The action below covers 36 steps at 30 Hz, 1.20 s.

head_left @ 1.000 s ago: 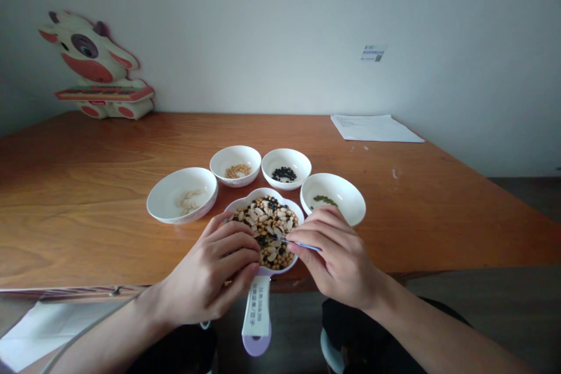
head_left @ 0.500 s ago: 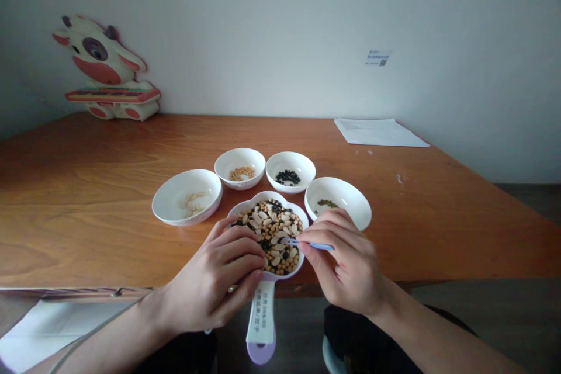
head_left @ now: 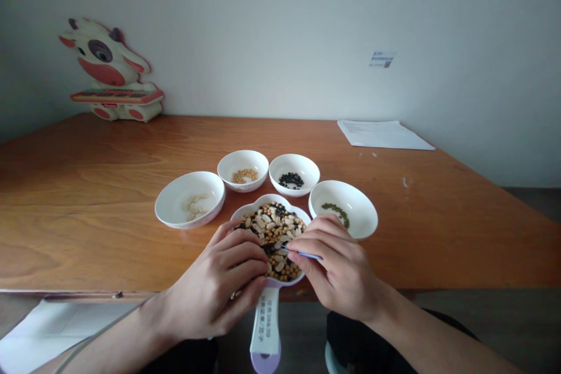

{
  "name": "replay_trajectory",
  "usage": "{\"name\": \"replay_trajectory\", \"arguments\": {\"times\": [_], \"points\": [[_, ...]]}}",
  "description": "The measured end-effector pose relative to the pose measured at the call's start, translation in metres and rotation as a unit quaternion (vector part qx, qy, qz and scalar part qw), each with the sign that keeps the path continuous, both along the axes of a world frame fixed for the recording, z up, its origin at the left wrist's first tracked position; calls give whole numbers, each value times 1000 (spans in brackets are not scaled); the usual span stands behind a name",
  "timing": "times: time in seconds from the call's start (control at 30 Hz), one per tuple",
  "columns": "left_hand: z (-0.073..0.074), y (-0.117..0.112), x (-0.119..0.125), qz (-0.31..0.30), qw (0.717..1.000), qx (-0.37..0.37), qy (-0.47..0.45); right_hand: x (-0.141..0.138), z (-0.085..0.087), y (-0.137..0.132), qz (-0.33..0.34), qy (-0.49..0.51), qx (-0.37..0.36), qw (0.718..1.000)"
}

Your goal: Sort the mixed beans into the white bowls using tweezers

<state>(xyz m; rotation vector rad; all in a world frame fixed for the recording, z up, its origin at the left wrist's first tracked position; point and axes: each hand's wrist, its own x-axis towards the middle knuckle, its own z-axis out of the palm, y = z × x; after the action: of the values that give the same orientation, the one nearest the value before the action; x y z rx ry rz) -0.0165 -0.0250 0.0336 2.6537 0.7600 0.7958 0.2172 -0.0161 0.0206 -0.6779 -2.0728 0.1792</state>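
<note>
Tweezers (head_left: pixel 304 255) pinched in the right hand (head_left: pixel 337 269) reach into mixed beans (head_left: pixel 274 225) in a flower-shaped dish (head_left: pixel 294 210) at lower centre; the left hand (head_left: pixel 214 283) curls over the dish's near edge, its grip hidden. White label (head_left: pixel 265 327) below bears Chinese print, too small to read. Cartoon cow cutout (head_left: pixel 109 70) stands upper left.

A wooden table (head_left: pixel 87 204) with orange-brown top stands against a white wall (head_left: pixel 245 29). At the far left, a cartoon cow cutout (head_left: pixel 109 70) stands by the wall. A sheet of paper (head_left: pixel 385 135) lies on the far right of the table, and above it is a small label (head_left: pixel 381 59), perhaps with a code.
</note>
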Motion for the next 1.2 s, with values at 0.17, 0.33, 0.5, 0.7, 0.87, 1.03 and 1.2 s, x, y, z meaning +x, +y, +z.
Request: {"name": "replay_trajectory", "arguments": {"times": [0.17,0.33,0.5,0.7,0.87,1.03,1.2], "points": [[-1,0,0,-5,1000,3,-1,-1,1,0,1,-1,-4,1000],[-1,-1,0,-1,1000,0,2,-1,0,0,-1,-2,-1,1000],[-1,-1,0,2,1000,14,1,-1,0,-1,-8,-15,8,1000],[0,-2,1,2,1000,21,-5,-2,1,0,-2,-23,26,999],[0,-2,1,3,1000,11,2,-2,2,-1,5,-15,33,999],[-1,-3,0,7,1000,17,-1,0,3,-3,-3,-7,34,999],[-1,-2,0,6,1000,19,-1,3,6,-4,-6,-5,35,999]]}}
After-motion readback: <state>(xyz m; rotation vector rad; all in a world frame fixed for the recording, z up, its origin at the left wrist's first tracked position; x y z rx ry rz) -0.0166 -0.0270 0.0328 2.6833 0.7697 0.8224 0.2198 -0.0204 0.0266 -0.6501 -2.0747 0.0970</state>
